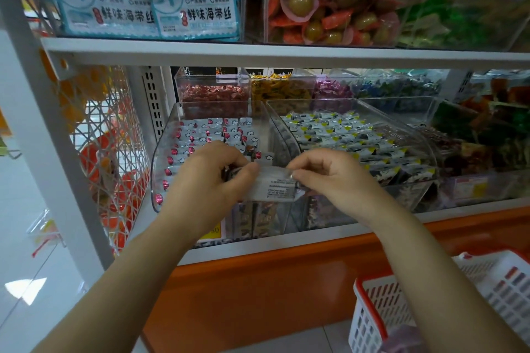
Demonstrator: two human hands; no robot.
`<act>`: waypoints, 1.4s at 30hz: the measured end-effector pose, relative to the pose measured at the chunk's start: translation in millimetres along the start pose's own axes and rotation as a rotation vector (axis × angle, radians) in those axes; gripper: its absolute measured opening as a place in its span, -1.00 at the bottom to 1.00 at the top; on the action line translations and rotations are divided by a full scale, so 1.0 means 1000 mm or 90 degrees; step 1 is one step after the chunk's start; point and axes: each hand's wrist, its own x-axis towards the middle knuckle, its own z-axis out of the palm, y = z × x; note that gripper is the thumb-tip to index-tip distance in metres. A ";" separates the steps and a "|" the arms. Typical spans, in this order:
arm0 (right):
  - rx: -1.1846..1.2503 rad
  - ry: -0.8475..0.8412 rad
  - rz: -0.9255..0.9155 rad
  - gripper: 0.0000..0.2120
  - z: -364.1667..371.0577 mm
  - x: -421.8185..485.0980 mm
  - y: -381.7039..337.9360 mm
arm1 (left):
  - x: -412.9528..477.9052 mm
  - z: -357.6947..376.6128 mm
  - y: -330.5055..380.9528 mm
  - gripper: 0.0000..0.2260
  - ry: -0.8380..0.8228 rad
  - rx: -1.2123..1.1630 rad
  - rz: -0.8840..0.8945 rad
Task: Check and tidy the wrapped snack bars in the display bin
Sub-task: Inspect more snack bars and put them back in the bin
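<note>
A clear plastic display bin (160,152) on the lower shelf holds rows of white wrapped snack bars (212,132) with pink dots and cloud prints. Over its front edge I hold one wrapped snack bar (276,185), its printed label side facing me. My left hand (212,178) grips the bar's left end. My right hand (327,178) pinches its right end between thumb and fingers. Part of the wrapper is hidden under both hands.
A second clear bin (424,157) to the right holds white, yellow and black wrapped bars. More candy bins stand behind and on the shelf above. A wire mesh side panel (109,152) is at left. A red and white shopping basket (430,309) sits low right.
</note>
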 end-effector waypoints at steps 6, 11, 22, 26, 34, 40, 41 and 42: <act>-0.129 0.079 -0.069 -0.81 0.003 0.004 0.001 | 0.006 -0.012 -0.007 -0.77 -0.190 -0.116 -0.113; -0.137 0.058 -0.084 -0.81 0.004 0.004 0.000 | 0.008 -0.023 -0.012 -0.75 -0.283 -0.174 -0.148; -0.188 0.070 -0.108 -0.84 0.011 0.003 0.000 | 0.012 -0.024 -0.015 -0.79 -0.287 0.032 -0.072; -0.220 0.095 -0.117 -0.85 0.013 0.004 0.001 | 0.012 -0.024 -0.017 -0.78 -0.269 0.078 -0.051; -0.081 0.059 -0.049 -0.76 0.009 0.002 0.003 | 0.011 -0.021 -0.019 -0.81 -0.207 0.117 -0.036; 0.123 0.208 0.023 -0.83 0.013 0.004 0.007 | 0.007 -0.017 -0.014 -0.75 -0.259 0.058 -0.064; 0.178 0.226 0.037 -0.86 0.014 0.004 0.007 | 0.007 -0.016 -0.013 -0.76 -0.250 0.056 -0.060; 0.239 0.228 0.045 -0.86 0.015 0.004 0.007 | 0.008 -0.015 -0.013 -0.79 -0.238 0.044 -0.060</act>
